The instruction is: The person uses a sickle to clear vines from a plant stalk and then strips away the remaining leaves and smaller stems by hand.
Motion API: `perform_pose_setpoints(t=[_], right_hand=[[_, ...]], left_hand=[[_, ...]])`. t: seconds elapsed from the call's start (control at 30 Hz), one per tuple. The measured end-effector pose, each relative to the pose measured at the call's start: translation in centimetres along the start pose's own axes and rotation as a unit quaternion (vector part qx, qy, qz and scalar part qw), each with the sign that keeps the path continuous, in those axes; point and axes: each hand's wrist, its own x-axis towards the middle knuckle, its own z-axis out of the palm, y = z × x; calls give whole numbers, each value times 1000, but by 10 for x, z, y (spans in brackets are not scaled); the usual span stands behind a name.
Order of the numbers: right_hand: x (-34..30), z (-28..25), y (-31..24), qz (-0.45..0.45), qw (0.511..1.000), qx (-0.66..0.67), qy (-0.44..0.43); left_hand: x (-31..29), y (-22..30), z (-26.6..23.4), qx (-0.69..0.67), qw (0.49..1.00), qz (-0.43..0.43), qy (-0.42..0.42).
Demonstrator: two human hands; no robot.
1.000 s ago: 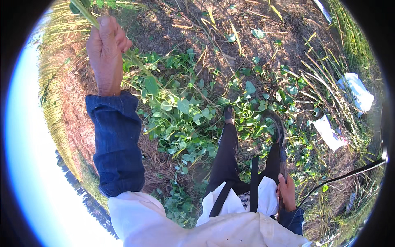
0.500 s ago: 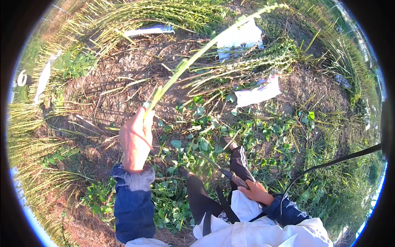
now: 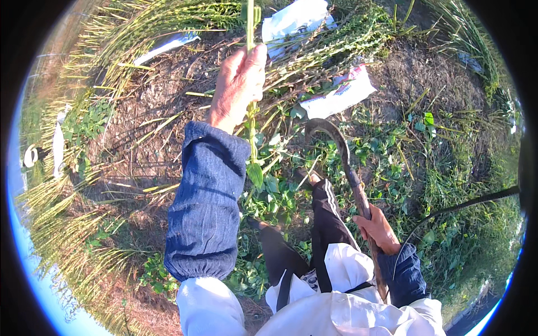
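Observation:
My left hand (image 3: 238, 87) is raised toward the far side and closed round a green plant stalk (image 3: 250, 28). The stalk stands nearly upright in the picture, with a leafy lower end (image 3: 253, 162) hanging below my fist. At the right, my right hand (image 3: 378, 228) grips the wooden handle of a sickle (image 3: 348, 162). Its dark curved blade points away from me and hooks to the left, over low green leaves. Near the blade's tip lies a white and pink plastic sack (image 3: 342, 94), apart from it.
Cut stalks lie in heaps (image 3: 342, 42) at the far side and far left (image 3: 162, 22). Another white sack (image 3: 297, 25) rests among them. Leafy vines (image 3: 280, 196) cover the ground round my feet. A dark strap (image 3: 476, 199) crosses at the right.
My left hand has moved up and to the right, with the stalk swung from slanting to upright. My right hand has shifted right, and the sickle has turned so its blade shows plainly.

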Motion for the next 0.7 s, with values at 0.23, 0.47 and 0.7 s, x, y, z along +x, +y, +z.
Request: perform_pose_setpoints(t=[0.23, 0.47, 0.7], right_hand=[[65, -23, -87, -167, 969, 149, -108], [108, 12, -86, -66, 900, 328, -281], [106, -9, -60, -59, 950, 249, -181]], left_hand=[[-1, 20, 43, -183, 981, 44, -47], [-3, 20, 59, -251, 964, 77, -33], [2, 18, 18, -200, 972, 66, 106]])
